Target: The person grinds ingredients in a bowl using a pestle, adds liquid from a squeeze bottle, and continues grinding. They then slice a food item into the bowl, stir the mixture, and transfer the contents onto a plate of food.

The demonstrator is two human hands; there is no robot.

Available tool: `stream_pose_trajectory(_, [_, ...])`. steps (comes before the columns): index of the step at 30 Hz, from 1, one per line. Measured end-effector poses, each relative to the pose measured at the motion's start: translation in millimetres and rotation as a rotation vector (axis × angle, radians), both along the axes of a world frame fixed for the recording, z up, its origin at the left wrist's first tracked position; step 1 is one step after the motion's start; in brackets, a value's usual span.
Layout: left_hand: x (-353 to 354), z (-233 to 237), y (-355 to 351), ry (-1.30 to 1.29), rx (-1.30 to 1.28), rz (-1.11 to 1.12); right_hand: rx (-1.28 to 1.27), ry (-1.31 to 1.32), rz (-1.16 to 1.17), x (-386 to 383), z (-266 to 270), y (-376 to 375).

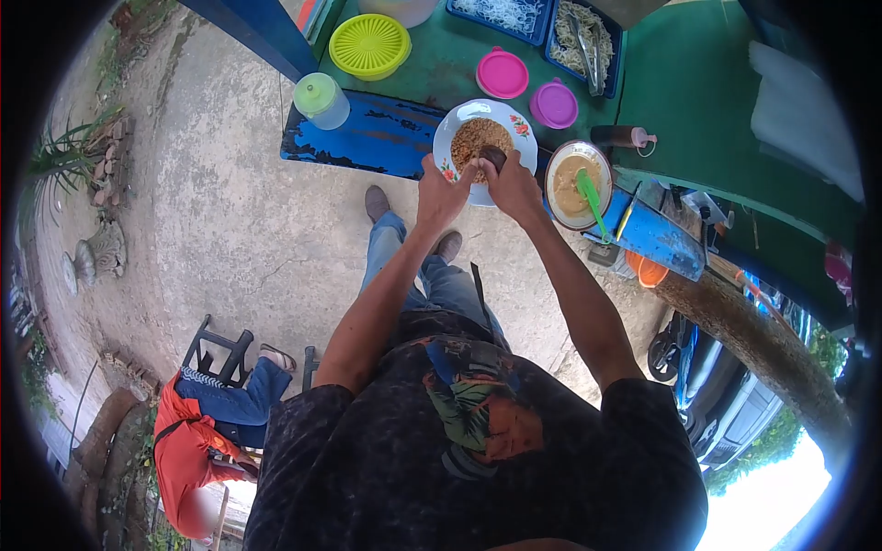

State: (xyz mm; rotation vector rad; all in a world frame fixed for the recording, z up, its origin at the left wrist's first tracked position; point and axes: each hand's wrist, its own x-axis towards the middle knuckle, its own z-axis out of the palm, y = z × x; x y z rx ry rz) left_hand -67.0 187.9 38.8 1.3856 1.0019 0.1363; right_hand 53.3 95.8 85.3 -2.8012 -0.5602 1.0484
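A white plate with red flowers [447, 130] lies at the front edge of the stall, bearing a mound of brown crumbly food [478, 138]. Over its near side my left hand [445, 190] and my right hand [511, 186] meet, fingers closed and fingertips close together. A dark brown rounded thing [493, 157] shows at my right fingers, which seem to grip it. What my left fingers pinch, if anything, is too small to tell. Just right of the plate stands a brown-rimmed bowl of tan paste [567, 179] with a green spoon [589, 193] in it.
Behind are a yellow-green lidded container [370, 46], a clear jar [322, 103], pink [502, 73] and purple [554, 106] lids, and blue trays [611, 83] with tongs [593, 57]. A sauce bottle [625, 137] lies right. A person in orange [188, 450] sits lower left.
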Motion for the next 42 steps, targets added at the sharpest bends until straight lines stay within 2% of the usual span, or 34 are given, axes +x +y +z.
stream_pose_trajectory(3, [10,-1,-10,0.043,-0.05,0.077,-0.013,-0.019,0.111,-2,-1,-1])
stream_pose_trajectory(6, [24,-11,-16,-0.055,0.047,0.146,0.003,-0.06,0.215,1,-9,-1])
stream_pose_trajectory(8, [33,-21,-21,0.091,0.11,0.176,-0.017,-0.071,0.248,0,-14,-3])
stream_pose_trajectory(10, [35,-22,-18,0.119,0.055,0.174,0.032,-0.092,0.287,4,-15,-2])
stream_pose_trajectory(18, [43,-26,-14,0.204,-0.006,0.152,-0.031,-0.128,0.29,5,-33,2])
stream_pose_trajectory(20, [45,-18,-14,0.338,-0.01,0.113,-0.031,-0.156,0.25,3,-31,2])
stream_pose_trajectory(24, [41,-18,-18,0.32,-0.1,0.165,0.002,-0.021,0.218,9,-11,0])
stream_pose_trajectory(28, [44,-22,-8,0.192,0.085,0.113,0.018,-0.067,0.196,9,-14,8])
stream_pose_trajectory(31, [25,-1,-2,0.112,-0.445,0.235,0.014,-0.075,0.214,5,-8,-9])
stream_pose_trajectory(35, [9,-41,-1,-0.035,-0.329,0.204,0.072,-0.156,0.278,24,-17,12])
stream_pose_trajectory(37, [-8,-43,-8,-0.24,-0.405,0.139,0.093,-0.164,0.259,7,-18,-10])
stream_pose_trajectory(40, [-8,-32,-7,-0.139,-0.391,0.143,0.031,-0.113,0.308,20,-16,-11])
stream_pose_trajectory(41, [-4,-29,-2,-0.142,-0.391,0.142,0.079,-0.139,0.281,23,-20,-6])
stream_pose_trajectory(42, [-5,-33,1,-0.135,-0.413,0.084,0.066,-0.131,0.276,21,-16,-11])
